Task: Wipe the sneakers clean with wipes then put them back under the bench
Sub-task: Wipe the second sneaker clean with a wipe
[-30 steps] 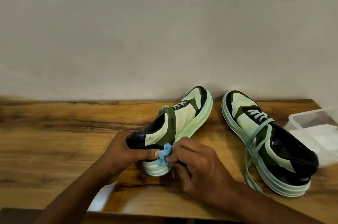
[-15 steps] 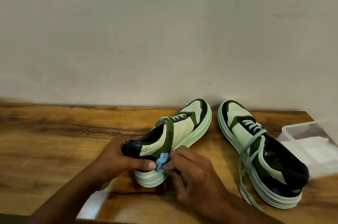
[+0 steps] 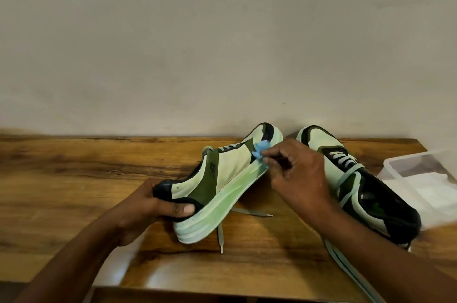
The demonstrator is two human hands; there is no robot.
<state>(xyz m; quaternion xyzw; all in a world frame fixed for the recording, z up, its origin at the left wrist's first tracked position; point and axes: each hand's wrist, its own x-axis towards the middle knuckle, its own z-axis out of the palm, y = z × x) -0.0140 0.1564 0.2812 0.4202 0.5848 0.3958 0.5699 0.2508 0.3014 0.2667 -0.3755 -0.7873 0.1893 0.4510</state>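
Observation:
Two mint-green, olive and black sneakers stand on a wooden bench (image 3: pixel 74 179). The left sneaker (image 3: pixel 230 176) is tilted on its side, sole toward me, toe toward the wall. My left hand (image 3: pixel 150 206) grips its black heel, thumb across the heel's side. My right hand (image 3: pixel 299 174) pinches a small crumpled blue wipe (image 3: pixel 261 150) against the sneaker's side near the toe. The right sneaker (image 3: pixel 358 184) sits upright just right of it, partly hidden behind my right forearm, its pale laces trailing loose.
A clear plastic container (image 3: pixel 425 179) holding white wipes sits at the bench's right end, next to the right sneaker. A plain wall rises directly behind the bench. The bench's front edge runs just under my forearms.
My right hand has carried the blue wipe from the heel forward along the left sneaker's side to the toe area. The left hand keeps its grip on the heel.

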